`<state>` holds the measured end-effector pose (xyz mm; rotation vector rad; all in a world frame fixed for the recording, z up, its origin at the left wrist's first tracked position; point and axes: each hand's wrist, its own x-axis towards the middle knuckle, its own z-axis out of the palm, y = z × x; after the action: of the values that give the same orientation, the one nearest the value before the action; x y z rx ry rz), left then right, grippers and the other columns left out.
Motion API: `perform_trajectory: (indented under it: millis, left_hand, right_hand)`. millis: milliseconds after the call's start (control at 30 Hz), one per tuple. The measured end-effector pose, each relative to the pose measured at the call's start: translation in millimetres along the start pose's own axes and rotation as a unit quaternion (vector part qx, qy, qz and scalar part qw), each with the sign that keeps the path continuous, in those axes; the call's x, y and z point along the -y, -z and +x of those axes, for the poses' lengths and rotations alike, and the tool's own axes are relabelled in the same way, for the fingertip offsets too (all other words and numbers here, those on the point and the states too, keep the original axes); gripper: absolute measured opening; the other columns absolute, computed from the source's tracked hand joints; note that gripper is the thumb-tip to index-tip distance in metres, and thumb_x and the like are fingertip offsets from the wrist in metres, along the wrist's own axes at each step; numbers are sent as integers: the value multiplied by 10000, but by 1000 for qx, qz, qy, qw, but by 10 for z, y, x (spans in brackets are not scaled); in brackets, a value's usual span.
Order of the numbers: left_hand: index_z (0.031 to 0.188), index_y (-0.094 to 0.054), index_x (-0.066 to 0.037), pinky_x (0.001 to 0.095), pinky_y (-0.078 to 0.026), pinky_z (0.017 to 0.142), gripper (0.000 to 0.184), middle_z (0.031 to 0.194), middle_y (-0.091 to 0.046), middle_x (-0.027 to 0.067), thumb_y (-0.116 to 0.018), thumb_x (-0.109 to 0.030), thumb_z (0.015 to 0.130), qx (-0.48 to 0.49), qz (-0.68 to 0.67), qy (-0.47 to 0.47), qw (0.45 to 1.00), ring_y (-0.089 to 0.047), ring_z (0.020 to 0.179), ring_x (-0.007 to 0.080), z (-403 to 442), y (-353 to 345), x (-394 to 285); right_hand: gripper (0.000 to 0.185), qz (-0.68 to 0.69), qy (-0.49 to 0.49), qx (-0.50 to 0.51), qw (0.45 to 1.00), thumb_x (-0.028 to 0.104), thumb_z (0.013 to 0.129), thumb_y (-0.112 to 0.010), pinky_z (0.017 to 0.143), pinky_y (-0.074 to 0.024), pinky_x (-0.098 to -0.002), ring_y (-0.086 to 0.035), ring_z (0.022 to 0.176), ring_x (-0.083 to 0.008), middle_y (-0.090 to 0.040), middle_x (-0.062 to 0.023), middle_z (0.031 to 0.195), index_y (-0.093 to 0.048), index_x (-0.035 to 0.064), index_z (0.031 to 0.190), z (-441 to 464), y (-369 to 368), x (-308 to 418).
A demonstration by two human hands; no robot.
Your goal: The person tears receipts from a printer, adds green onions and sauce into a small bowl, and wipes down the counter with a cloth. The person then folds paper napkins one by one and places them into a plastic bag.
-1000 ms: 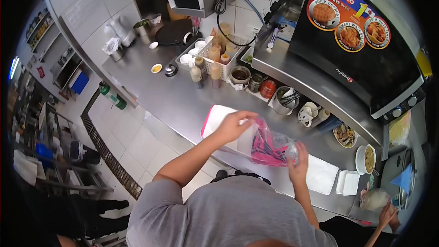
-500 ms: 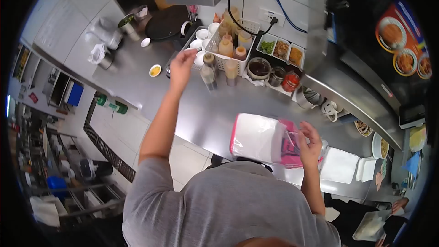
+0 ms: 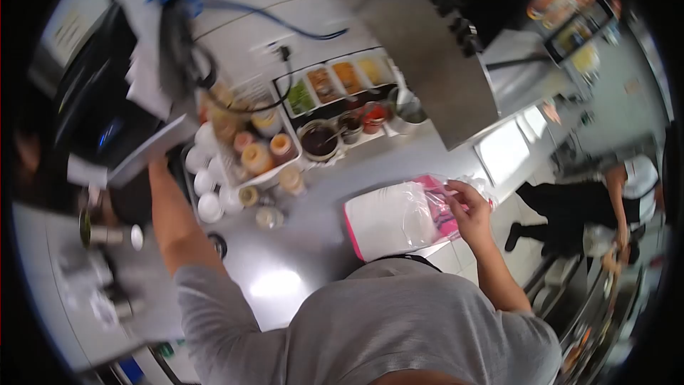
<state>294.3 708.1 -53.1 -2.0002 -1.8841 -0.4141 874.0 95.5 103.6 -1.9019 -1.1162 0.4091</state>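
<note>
My left arm reaches to the upper left, and my left hand [image 3: 158, 165] is mostly hidden behind a light-coloured ledge under a black device [image 3: 100, 93]. Its fingers do not show. On the steel counter in front of me lies a clear plastic pack [image 3: 390, 221] with pink edges and a white, flat stack inside, perhaps napkins. Over the pack's right end is my right hand [image 3: 470, 212], fingers bent with thumb and forefinger apart, close to the loose clear plastic. Whether it touches the plastic is unclear.
A white basket [image 3: 239, 178] of sauce bottles stands beside white cups [image 3: 205, 182]. Behind are topping trays [image 3: 324, 85], a dark sauce bowl [image 3: 318, 140] and jars. White sheets [image 3: 502, 150] lie farther right. A co-worker [image 3: 570, 207] in dark clothes is at the right. A cable hangs above.
The view has turned toward the right. My left hand has moved from beside the bottles to behind the ledge. My right hand stays at the pack's right end, its fingers slightly more bent.
</note>
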Motion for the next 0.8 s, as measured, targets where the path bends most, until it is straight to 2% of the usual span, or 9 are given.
perform_trajectory:
  millis: [100, 167, 367, 433, 567, 633, 700, 733, 800]
  left_hand:
    - [1180, -529, -97, 474, -442, 898, 316, 1180, -574, 139, -489, -197, 883, -64, -148, 133, 978, -552, 1061, 339, 208, 220, -228]
    - [1147, -521, -90, 465, -469, 848, 300, 1133, -585, 132, -530, -147, 852, -171, -294, 205, 918, -572, 1003, 329, 181, 481, -347]
    - [1050, -498, -70, 437, -550, 698, 335, 990, -619, 111, -652, 4, 762, -479, -578, 271, 603, -632, 830, 298, -865, 1926, -688]
    - [1078, -493, 12, 319, -507, 596, 368, 733, -554, 72, -664, -17, 753, -494, -628, 274, 534, -556, 636, 207, -1534, 2418, -879]
    - [1005, -505, -30, 279, -439, 575, 351, 672, -480, 28, -676, -43, 699, -361, -759, 79, 535, -426, 564, 148, -2591, 3499, -1824]
    - [1382, -302, -29, 263, -427, 571, 779, 842, -501, 68, -668, -10, 695, -139, -839, 3, 527, -425, 632, 164, -2971, 3764, -2383]
    - [1320, -448, -61, 326, -455, 668, 652, 878, -521, 76, -617, -23, 692, 12, -689, -270, 672, -484, 705, 218, -3201, 4016, -2860]
    - [1309, -490, -73, 353, -465, 715, 635, 909, -529, 81, -596, -17, 686, 75, -600, -379, 700, -511, 751, 247, -3307, 4170, -3110]
    - [1344, -470, -78, 386, -463, 775, 702, 975, -537, 94, -581, 29, 660, 148, -530, -451, 702, -539, 841, 287, -3431, 4369, -3507]
  right_hand:
    - [302, -14, 12, 7, 1000, -49, 829, -614, 731, -507, -263, -628, 798, -132, -656, -87, 1011, -603, 8, 1126, 66, -125, 150]
    - [294, -26, 26, 22, 999, -37, 827, -615, 727, -510, -274, -636, 810, -155, -654, -101, 1011, -609, 24, 1115, 70, -179, 258]
    - [262, -15, 55, 8, 998, -20, 816, -627, 692, -514, -290, -648, 788, -192, -651, -123, 1018, -618, 31, 1073, 3, -132, 367]
    - [281, 34, 50, 45, 997, -23, 811, -634, 697, -510, -281, -641, 770, -162, -655, -104, 1007, -624, 30, 1087, -101, -138, 383]
    - [283, 194, -10, 214, 957, 45, 846, -649, 708, -502, -265, -618, 799, -100, -666, -38, 992, -628, 63, 1128, -371, -234, 472]
    - [275, 295, -62, 295, 906, 126, 889, -644, 726, -501, -258, -616, 816, -100, -665, -41, 997, -613, 36, 1147, -401, -171, 601]
    - [298, 383, -122, 339, 851, 206, 917, -619, 725, -509, -262, -620, 809, -114, -664, -48, 986, -609, 25, 1153, -371, -52, 686]
    - [306, 402, -127, 355, 834, 219, 921, -613, 714, -506, -263, -616, 789, -114, -664, -40, 975, -609, 20, 1152, -347, 18, 711]
    - [298, 413, -126, 399, 809, 223, 921, -608, 699, -500, -266, -613, 779, -114, -656, -45, 930, -613, 13, 1133, -325, 131, 641]
